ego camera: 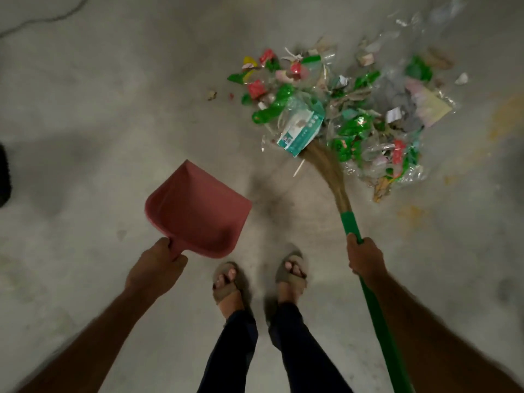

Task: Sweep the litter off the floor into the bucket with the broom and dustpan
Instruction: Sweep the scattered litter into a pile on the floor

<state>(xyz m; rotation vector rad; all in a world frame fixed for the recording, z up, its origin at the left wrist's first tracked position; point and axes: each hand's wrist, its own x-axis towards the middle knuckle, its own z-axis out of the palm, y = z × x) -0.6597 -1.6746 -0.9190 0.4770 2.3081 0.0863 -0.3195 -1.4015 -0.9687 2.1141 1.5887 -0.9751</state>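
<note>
A pile of litter lies on the concrete floor at the upper right: green, red and clear plastic wrappers and paper scraps. My right hand grips the green handle of the broom, whose straw bristles reach into the near edge of the pile. My left hand holds the pink dustpan by its short handle, above the floor left of the broom, its mouth pointing away from me. No bucket is in view.
My feet in sandals stand between dustpan and broom. A few stray scraps lie left of the pile. A dark object sits at the left edge. A crack runs across the floor at the top left.
</note>
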